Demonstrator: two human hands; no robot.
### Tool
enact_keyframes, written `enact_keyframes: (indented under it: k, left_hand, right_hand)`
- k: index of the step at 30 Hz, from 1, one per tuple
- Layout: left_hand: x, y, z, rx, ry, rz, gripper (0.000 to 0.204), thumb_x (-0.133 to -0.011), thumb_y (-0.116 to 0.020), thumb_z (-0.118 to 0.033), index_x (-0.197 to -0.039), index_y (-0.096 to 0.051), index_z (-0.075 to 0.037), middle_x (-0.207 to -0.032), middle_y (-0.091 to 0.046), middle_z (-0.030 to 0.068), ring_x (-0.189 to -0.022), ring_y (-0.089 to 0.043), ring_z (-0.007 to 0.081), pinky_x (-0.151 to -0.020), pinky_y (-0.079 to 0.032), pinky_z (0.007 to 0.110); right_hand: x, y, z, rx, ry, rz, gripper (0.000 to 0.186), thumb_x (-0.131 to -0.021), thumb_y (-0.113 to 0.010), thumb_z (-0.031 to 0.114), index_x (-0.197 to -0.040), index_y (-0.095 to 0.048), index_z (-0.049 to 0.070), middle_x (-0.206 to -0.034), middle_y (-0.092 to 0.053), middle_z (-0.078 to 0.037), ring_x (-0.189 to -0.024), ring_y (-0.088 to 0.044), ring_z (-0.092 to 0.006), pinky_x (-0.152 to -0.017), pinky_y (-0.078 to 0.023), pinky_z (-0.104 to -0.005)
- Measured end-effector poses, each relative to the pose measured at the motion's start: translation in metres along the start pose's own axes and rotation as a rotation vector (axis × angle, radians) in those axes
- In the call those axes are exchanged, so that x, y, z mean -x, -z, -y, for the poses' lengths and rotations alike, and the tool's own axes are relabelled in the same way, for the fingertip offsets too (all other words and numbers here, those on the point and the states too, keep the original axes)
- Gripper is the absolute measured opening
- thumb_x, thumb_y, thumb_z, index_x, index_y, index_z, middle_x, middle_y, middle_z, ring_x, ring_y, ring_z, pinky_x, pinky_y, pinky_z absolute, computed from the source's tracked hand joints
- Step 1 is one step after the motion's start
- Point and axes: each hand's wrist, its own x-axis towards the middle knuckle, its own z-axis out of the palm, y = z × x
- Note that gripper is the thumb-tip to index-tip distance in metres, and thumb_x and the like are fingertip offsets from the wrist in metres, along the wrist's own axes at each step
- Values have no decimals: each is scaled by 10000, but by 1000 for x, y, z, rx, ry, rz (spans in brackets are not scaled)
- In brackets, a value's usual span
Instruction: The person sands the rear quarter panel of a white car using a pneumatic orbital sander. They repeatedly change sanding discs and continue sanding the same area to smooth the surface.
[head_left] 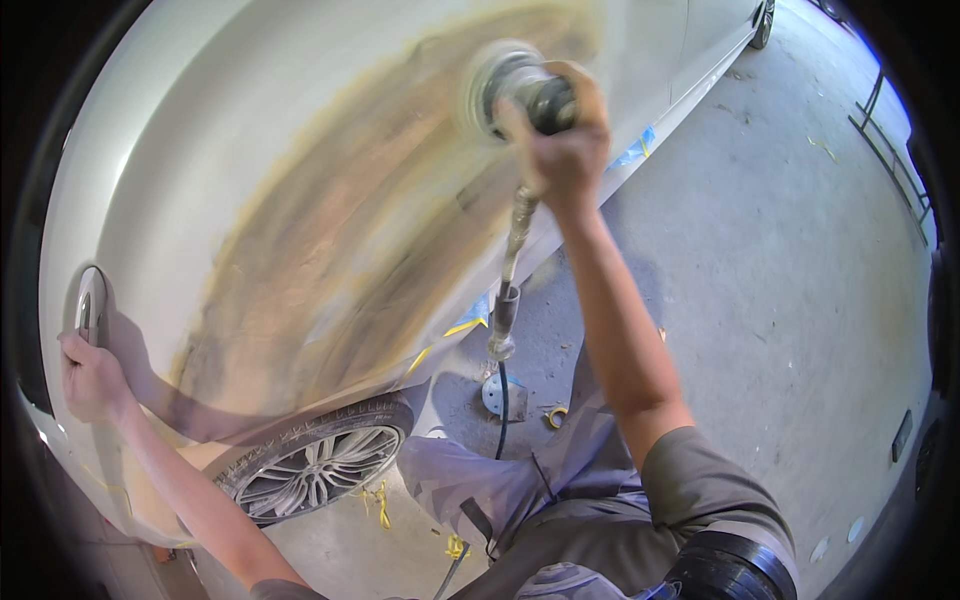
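Observation:
My right hand (568, 150) is wrapped round the top of a round air sander (492, 88), whose disc is smeared by motion against the side of a pale car (160, 200). Beneath the disc, a long sanded patch (300, 275) shows brown, tan and dark bands down to the wheel arch. A hose (517, 235) hangs from the sander and turns into a thin dark line lower down. At the far left, my left hand (92, 378) grips the lower end of the car's door handle (91, 300), its fingers partly hidden.
The car's wheel (320, 470) sits below the panel. Blue and yellow masking tape (470, 316) edges the sill. On the concrete floor (780, 280) lie a sanding disc (497, 395), a yellow tape roll (557, 417) and tape scraps (380, 505). A metal frame (890, 160) stands far right.

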Motion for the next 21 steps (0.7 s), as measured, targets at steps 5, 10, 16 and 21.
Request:
enact_keyframes:
  k: [5,10,16,21]
  left_hand:
    - [2,0,5,92,-32,5,540,-994,-447,-576,-968,-836,-202,-969,-801,-19,-927,-744,260,-785,-551,404]
    - [1,3,7,145,-44,17,552,-1019,-478,-576,-1001,-827,-149,-968,-802,8,-933,-746,239,-802,-554,391]
    - [-1,2,6,32,13,-12,568,-989,-424,-563,-962,-834,-171,-948,-799,18,-930,-740,283,-799,-554,427]
    - [-3,1,6,-33,-17,-22,535,-979,-408,-525,-956,-832,-198,-967,-794,33,-939,-734,306,-813,-552,431]
  right_hand:
    - [81,-42,112,-29,271,380,380,-787,-733,170,-1160,-701,237,-1116,-627,-173,-855,-712,-318,-633,-602,-408]
    - [79,-39,117,-13,359,438,505,-683,-847,204,-1170,-725,263,-1148,-632,-150,-849,-718,-300,-623,-596,-393]
    - [-48,13,-19,117,193,82,538,-742,-892,209,-1222,-689,77,-1074,-735,-140,-965,-715,-232,-853,-578,-363]
    - [-68,27,-39,205,-93,29,512,-765,-888,215,-1202,-683,46,-996,-736,-126,-928,-708,-210,-862,-572,-363]
